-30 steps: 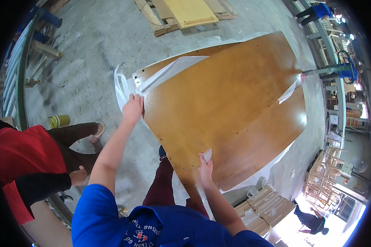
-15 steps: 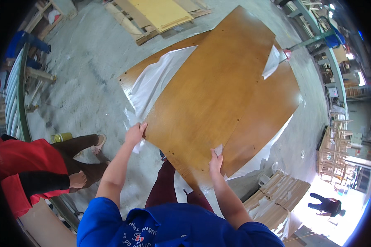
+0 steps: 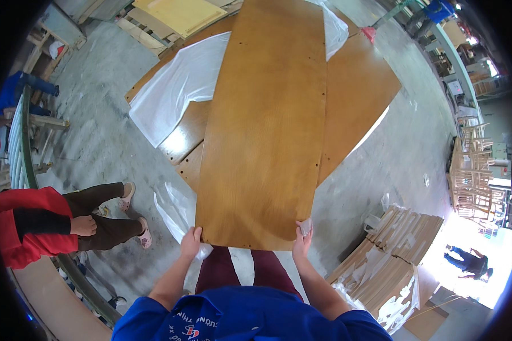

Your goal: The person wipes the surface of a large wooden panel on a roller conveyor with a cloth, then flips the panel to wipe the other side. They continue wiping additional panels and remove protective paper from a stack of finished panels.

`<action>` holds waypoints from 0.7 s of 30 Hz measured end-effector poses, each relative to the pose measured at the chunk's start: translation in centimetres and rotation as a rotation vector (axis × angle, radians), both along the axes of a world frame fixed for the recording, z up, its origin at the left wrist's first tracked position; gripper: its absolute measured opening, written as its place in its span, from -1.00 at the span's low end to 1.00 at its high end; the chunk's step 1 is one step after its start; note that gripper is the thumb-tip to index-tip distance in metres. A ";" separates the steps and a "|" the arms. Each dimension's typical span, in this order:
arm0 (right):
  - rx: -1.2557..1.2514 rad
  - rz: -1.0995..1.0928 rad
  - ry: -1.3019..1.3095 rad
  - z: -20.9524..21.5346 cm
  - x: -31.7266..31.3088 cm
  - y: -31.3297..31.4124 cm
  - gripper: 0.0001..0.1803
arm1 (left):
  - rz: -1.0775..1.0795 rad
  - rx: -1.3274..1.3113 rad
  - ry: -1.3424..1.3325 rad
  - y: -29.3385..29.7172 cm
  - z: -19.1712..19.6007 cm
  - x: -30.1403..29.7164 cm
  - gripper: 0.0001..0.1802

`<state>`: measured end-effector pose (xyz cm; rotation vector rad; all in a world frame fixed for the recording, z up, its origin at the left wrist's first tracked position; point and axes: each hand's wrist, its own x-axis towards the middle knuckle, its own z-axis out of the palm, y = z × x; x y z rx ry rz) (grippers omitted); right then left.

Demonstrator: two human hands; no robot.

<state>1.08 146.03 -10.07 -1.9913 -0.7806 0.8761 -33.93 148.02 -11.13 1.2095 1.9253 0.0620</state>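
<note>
A long, brown varnished wooden panel (image 3: 264, 125) with small dark holes along its edges stretches away from me. My left hand (image 3: 192, 243) grips its near left corner, with white wrapping sheet (image 3: 173, 213) hanging beside the fingers. At the near right corner my right hand (image 3: 302, 241) is closed on the edge, a scrap of whitish material by the thumb. Beneath lie more brown panels (image 3: 361, 96), set at different angles, with a white foam sheet (image 3: 179, 79) partly between them. The fingers under the panel are hidden.
A person in red (image 3: 34, 227) stands close on my left. Bundled flat boards (image 3: 389, 250) are stacked at my lower right. A pallet with a yellow board (image 3: 179, 17) lies beyond the panels. Wooden chair frames (image 3: 472, 165) stand far right, near another person (image 3: 466, 262).
The top panel has swung from a slant to nearly straight ahead of me, uncovering part of the panels below. Both hands keep hold, and my left hand has come lower.
</note>
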 end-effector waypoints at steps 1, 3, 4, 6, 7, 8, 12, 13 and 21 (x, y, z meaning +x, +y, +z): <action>0.011 -0.006 0.017 0.0 0.7 -1.3 -0.60 | 0.013 -0.008 0.021 -2.4 -0.2 1.1 -0.46; 0.007 -0.124 0.093 -0.2 2.0 -3.0 -0.56 | 0.012 -0.076 0.028 -6.4 -0.2 3.2 -0.46; -0.007 -0.231 0.153 -0.3 2.8 -3.3 -0.54 | 0.002 -0.132 0.016 -8.1 -0.2 4.4 -0.46; 0.040 -0.356 0.081 -1.3 5.5 -4.1 -0.51 | -0.174 -0.330 -0.027 -10.9 -0.1 6.8 -0.45; 0.100 -0.380 -0.044 -2.1 7.4 -4.5 -0.50 | -0.284 -0.421 -0.091 -11.8 -0.3 8.5 -0.44; 0.133 -0.428 -0.067 -2.4 8.6 -4.4 -0.49 | -0.387 -0.521 -0.132 -12.8 -0.5 9.6 -0.43; 0.156 -0.479 -0.159 -2.9 14.8 -5.7 -0.51 | -0.881 -0.517 -0.324 -13.8 -1.1 14.8 -0.41; 0.120 -0.471 -0.154 -2.6 15.6 -5.6 -0.51 | -0.984 -0.572 -0.300 -13.6 -1.1 15.3 -0.43; 0.175 -1.004 -0.273 -2.2 12.6 -10.7 -0.51 | -0.681 -0.344 -0.267 -6.8 -0.2 12.2 -0.52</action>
